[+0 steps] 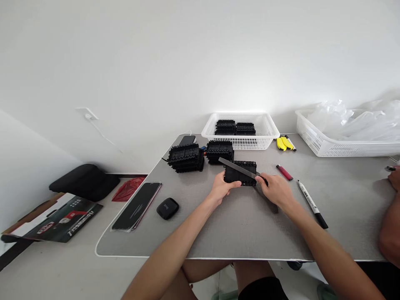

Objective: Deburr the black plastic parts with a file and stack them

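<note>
A rectangular black plastic part with a toothed edge is held up over the table in my left hand, thumb over its near edge. My right hand grips a flat metal file, whose blade lies slantwise across the part's upper face, pointing to the far left. Most of the file's handle is hidden in my fingers. Just beyond my hands are two stacks of similar parts, one stack at the left and another stack nearer the middle.
More black parts sit in a white basket by the wall. A second basket holds plastic bags. Yellow cutters, a red lighter and a marker lie rightward; a phone and black case leftward. Another person's arm rests at right.
</note>
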Available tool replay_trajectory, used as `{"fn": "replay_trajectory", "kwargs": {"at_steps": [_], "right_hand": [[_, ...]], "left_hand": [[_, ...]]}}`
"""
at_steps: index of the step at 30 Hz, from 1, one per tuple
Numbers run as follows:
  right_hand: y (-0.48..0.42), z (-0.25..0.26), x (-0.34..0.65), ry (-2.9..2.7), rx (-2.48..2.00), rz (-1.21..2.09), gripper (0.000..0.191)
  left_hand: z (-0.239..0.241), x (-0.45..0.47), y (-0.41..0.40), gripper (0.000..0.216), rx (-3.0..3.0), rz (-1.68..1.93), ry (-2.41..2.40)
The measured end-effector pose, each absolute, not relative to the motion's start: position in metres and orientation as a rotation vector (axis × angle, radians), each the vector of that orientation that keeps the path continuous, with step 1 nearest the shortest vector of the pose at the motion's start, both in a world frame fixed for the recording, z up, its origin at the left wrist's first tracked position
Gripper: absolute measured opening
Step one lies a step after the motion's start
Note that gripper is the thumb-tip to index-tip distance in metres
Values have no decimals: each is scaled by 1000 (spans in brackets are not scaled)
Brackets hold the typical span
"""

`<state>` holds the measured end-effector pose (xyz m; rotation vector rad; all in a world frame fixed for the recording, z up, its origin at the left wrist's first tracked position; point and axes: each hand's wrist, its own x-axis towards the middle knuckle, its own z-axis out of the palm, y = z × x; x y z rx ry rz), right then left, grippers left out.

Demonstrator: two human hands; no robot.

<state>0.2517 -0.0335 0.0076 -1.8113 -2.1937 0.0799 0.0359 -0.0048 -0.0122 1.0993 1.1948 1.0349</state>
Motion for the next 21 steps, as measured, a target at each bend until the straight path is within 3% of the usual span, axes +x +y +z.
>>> {"fn": "replay_trajectory", "kwargs": {"at_steps": [21], "right_hand": [[-31, 8, 265, -2112, -1858, 177, 47]], "left_hand": [[-5, 33, -5, 52, 1072, 1076, 1183]]}}
